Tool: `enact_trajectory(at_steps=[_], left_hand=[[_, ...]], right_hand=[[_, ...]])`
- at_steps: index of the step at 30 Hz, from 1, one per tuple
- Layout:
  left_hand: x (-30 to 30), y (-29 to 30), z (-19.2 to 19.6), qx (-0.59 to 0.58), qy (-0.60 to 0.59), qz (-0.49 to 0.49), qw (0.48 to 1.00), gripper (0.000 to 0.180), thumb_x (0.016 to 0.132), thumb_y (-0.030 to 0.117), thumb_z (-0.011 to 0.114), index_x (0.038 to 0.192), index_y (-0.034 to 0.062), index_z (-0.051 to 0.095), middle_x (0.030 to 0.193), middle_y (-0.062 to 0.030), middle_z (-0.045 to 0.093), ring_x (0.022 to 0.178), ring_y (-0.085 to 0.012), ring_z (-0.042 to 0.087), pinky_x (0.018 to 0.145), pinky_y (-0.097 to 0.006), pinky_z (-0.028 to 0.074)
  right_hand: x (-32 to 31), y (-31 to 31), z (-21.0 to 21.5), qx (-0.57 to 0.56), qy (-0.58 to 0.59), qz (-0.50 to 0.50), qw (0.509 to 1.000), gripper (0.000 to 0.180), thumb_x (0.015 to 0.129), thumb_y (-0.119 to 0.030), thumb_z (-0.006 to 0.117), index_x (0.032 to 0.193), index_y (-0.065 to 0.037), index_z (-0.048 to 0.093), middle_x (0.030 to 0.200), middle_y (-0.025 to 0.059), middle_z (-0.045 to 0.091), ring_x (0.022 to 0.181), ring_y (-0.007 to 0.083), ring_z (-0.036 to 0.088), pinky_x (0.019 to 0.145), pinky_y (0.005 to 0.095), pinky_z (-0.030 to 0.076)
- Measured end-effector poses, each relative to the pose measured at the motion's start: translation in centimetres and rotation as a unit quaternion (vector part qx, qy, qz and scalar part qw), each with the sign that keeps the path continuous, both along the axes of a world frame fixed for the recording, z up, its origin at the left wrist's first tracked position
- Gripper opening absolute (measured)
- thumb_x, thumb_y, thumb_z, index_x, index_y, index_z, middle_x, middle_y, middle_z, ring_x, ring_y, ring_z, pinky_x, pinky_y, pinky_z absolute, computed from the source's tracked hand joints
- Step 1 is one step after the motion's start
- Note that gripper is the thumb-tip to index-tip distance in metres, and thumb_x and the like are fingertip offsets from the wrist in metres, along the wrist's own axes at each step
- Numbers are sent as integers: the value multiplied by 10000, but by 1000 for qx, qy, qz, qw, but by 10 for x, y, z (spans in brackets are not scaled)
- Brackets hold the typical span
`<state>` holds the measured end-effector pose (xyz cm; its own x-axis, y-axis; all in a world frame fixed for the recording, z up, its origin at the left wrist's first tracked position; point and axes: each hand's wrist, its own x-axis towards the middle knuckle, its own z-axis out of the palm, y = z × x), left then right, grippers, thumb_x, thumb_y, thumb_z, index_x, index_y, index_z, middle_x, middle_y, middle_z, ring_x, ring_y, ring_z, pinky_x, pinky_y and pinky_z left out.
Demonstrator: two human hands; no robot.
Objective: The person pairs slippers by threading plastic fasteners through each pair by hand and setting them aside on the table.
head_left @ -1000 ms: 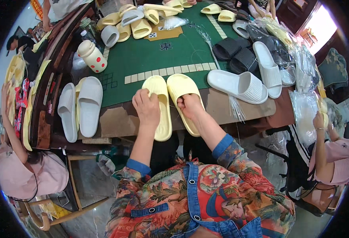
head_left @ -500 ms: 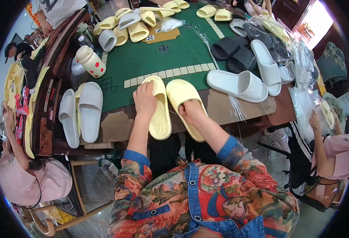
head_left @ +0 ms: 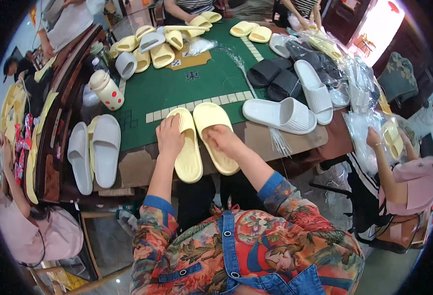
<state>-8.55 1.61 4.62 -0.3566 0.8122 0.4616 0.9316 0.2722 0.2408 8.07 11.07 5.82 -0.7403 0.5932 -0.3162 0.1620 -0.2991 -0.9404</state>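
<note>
Two pale yellow slippers lie side by side at the near table edge, toes pointing away from me. My left hand wraps over the outer side of the left yellow slipper, its fingers closed at the ribbed strap. On the right yellow slipper, my right hand is closed with its fingertips at the strap's opening; the tips are partly hidden. A light grey slipper and its mate stand left of my hands, with a yellow one partly hidden between them. Another grey slipper lies to the right.
A white bottle with red dots stands behind the left grey pair. Black slippers and clear plastic bags crowd the right side. More yellow slippers are piled at the far left of the green mat. Other people sit around the table.
The view has shifted, so the table sits lower and further left. The two yellow slippers now lie closer together at the toes, with both hands still on them.
</note>
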Motion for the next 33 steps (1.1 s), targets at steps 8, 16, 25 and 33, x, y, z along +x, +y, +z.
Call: enact_trajectory(at_steps=[8,16,25,33], left_hand=[[2,-4,4,56,-4,12,998,480,663,96,627,1122,54,494,1136,-110,486,1080,-267,444,891,-412,344],[67,-17,32,12,-46,56,997,328,713,185,627,972,12,525,991,-133,481,963,-314,445,850,-440,335],[69,-16,13,57,55,49,996,489,767,404,586,1013,-17,546,1098,-149,461,1124,-315,359,894,-444,298],[69,-17,19,58,-33,39,997,508,692,314,685,1012,-4,451,1036,-180,432,948,-340,442,794,-427,370]], right_hand=[[48,-23,84,271,121,-71,952,170,871,-174,552,900,-20,619,652,-26,534,581,48,441,527,201,373],[-52,53,39,511,-125,-1,850,352,844,-363,525,916,-34,630,838,122,634,771,251,602,678,342,462],[-84,58,29,498,-235,133,824,293,772,-363,585,871,-100,670,935,132,628,844,312,602,713,383,490],[-58,20,42,577,109,22,809,129,817,-183,553,784,-61,573,782,104,545,750,304,556,639,382,453]])
